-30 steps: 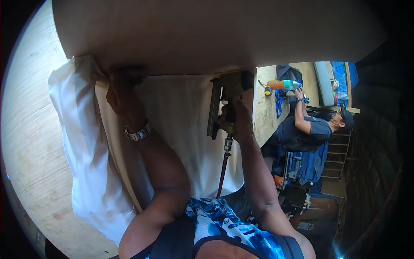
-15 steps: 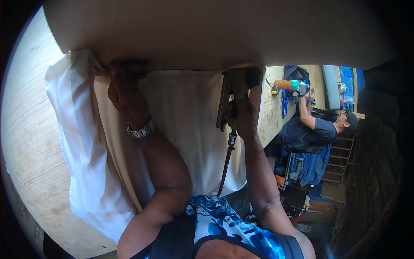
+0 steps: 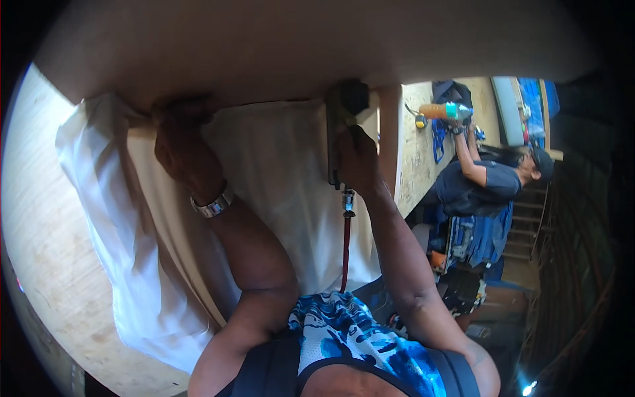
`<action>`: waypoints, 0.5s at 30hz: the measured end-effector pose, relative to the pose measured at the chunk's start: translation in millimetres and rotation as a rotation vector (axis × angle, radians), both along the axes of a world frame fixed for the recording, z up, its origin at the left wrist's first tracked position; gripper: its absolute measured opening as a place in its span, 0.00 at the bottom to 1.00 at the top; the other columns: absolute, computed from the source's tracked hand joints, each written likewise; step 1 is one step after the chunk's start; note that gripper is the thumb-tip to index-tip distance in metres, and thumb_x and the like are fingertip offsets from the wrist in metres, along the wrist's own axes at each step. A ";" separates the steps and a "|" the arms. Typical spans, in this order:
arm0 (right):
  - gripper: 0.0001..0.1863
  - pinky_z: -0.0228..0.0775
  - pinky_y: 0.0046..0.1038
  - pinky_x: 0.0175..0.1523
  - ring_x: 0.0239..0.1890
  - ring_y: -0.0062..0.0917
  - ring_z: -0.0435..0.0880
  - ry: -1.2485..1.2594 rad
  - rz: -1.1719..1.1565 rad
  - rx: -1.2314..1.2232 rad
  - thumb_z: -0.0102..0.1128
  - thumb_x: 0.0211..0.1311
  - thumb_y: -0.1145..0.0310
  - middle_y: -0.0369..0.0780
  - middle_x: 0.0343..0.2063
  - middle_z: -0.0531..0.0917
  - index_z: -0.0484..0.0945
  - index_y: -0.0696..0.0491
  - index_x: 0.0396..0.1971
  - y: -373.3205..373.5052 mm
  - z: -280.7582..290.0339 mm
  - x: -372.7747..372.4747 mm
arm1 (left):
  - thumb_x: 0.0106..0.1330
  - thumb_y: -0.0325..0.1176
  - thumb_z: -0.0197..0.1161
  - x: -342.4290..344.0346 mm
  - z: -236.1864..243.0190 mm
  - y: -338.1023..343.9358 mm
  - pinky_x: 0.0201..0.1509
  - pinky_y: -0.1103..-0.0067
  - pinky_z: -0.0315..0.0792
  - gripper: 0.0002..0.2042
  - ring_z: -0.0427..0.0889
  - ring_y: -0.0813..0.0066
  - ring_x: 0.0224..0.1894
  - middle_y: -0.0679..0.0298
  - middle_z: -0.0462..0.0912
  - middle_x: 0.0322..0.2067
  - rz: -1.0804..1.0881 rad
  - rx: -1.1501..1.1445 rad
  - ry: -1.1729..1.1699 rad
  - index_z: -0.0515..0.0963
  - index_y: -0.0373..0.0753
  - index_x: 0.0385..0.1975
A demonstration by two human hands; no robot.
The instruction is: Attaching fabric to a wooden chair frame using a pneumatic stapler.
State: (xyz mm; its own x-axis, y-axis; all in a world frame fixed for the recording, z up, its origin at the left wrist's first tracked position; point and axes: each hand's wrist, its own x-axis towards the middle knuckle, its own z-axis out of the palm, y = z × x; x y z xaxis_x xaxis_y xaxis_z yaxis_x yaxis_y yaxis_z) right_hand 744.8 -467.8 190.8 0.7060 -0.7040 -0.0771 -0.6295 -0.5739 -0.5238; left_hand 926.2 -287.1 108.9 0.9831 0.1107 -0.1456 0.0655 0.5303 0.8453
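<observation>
Workshop, plywood surface point(image 3: 415, 169) right | right hand point(image 3: 360, 162): fingers wrapped round air tool point(image 3: 333, 142), long axis away from body, head by brown panel point(image 3: 297, 49) edge | left hand point(image 3: 188, 145) farther left, beside white fabric point(image 3: 278, 172), grip shadowed, cannot tell

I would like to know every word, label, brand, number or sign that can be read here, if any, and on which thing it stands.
There is no readable text in this view.
Pneumatic tool in the right hand: too dark to make out any marking.
Bottle with a teal part: too small and blurred.
Wristwatch: too small to read.
</observation>
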 end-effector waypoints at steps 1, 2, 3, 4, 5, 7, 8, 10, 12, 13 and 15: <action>0.26 0.78 0.43 0.43 0.33 0.41 0.88 0.068 -0.188 0.203 0.54 0.75 0.47 0.51 0.30 0.86 0.78 0.61 0.42 1.2 -0.6 0.4 | 0.84 0.53 0.37 1.1 -0.4 -1.0 0.40 0.73 0.78 0.34 0.84 0.69 0.30 0.53 0.89 0.29 -0.006 -0.014 -0.028 0.84 0.31 0.31; 0.26 0.77 0.45 0.45 0.36 0.45 0.88 0.089 -0.183 0.096 0.54 0.75 0.47 0.53 0.32 0.86 0.78 0.61 0.43 3.7 -2.8 2.4 | 0.84 0.53 0.37 1.9 -1.3 -2.0 0.40 0.73 0.78 0.34 0.85 0.68 0.30 0.53 0.89 0.29 -0.004 0.062 -0.005 0.84 0.31 0.33; 0.26 0.77 0.47 0.47 0.39 0.49 0.88 0.079 -0.137 -0.015 0.54 0.75 0.47 0.54 0.34 0.87 0.79 0.61 0.43 6.2 -4.3 5.3 | 0.84 0.54 0.36 1.9 -2.5 -1.2 0.40 0.73 0.78 0.34 0.85 0.68 0.31 0.53 0.89 0.30 -0.006 0.141 -0.003 0.84 0.31 0.34; 0.27 0.76 0.49 0.49 0.42 0.53 0.88 0.066 -0.107 -0.132 0.54 0.75 0.47 0.56 0.36 0.87 0.79 0.61 0.43 8.5 -5.3 8.7 | 0.84 0.54 0.36 2.4 -3.9 -1.5 0.40 0.73 0.78 0.34 0.85 0.68 0.31 0.53 0.89 0.30 0.012 0.225 -0.012 0.85 0.31 0.36; 0.27 0.76 0.49 0.51 0.44 0.55 0.87 0.087 -0.114 -0.122 0.55 0.75 0.47 0.57 0.38 0.87 0.79 0.61 0.43 12.8 -6.7 12.2 | 0.84 0.52 0.33 2.9 -5.2 -0.7 0.43 0.74 0.80 0.32 0.87 0.69 0.35 0.57 0.90 0.35 -0.011 0.313 0.006 0.83 0.34 0.44; 0.28 0.74 0.51 0.53 0.48 0.59 0.85 0.130 -0.155 -0.100 0.55 0.74 0.45 0.60 0.41 0.87 0.80 0.61 0.43 20.0 -4.2 16.6 | 0.84 0.52 0.35 4.6 -7.1 -3.7 0.43 0.75 0.80 0.31 0.87 0.70 0.34 0.57 0.90 0.34 0.009 0.194 -0.026 0.84 0.34 0.41; 0.28 0.75 0.49 0.52 0.46 0.55 0.86 0.114 -0.178 -0.032 0.56 0.74 0.45 0.57 0.39 0.87 0.80 0.61 0.44 21.0 3.5 13.7 | 0.83 0.51 0.35 5.4 -7.7 -6.6 0.44 0.75 0.80 0.31 0.87 0.70 0.34 0.57 0.90 0.33 0.023 0.137 0.029 0.85 0.34 0.40; 0.28 0.77 0.41 0.46 0.40 0.42 0.87 0.075 -0.146 0.142 0.56 0.74 0.45 0.49 0.34 0.86 0.80 0.60 0.45 24.8 27.7 -2.0 | 0.83 0.52 0.37 6.5 -7.0 -9.8 0.43 0.75 0.80 0.31 0.87 0.70 0.33 0.57 0.90 0.32 0.057 0.171 -0.003 0.85 0.34 0.37; 0.26 0.75 0.31 0.39 0.33 0.25 0.83 0.037 -0.084 0.317 0.56 0.75 0.46 0.39 0.28 0.83 0.80 0.59 0.45 39.0 68.5 -35.2 | 0.83 0.54 0.37 5.8 -5.4 -9.4 0.41 0.75 0.79 0.33 0.85 0.70 0.33 0.57 0.89 0.30 0.095 0.212 0.043 0.86 0.34 0.34; 0.25 0.73 0.27 0.37 0.31 0.19 0.79 0.068 -0.087 0.390 0.56 0.74 0.48 0.35 0.27 0.80 0.79 0.59 0.44 46.6 93.0 -57.0 | 0.82 0.57 0.38 6.0 -3.9 -9.4 0.40 0.75 0.77 0.35 0.85 0.71 0.32 0.58 0.89 0.28 0.104 0.226 0.060 0.86 0.34 0.32; 0.21 0.71 0.25 0.36 0.30 0.20 0.79 0.057 -0.133 0.543 0.57 0.72 0.53 0.35 0.27 0.80 0.79 0.58 0.43 65.0 150.4 -108.3 | 0.82 0.60 0.39 6.0 -3.4 -11.7 0.39 0.75 0.76 0.37 0.83 0.72 0.33 0.60 0.88 0.26 0.129 0.296 0.059 0.86 0.34 0.28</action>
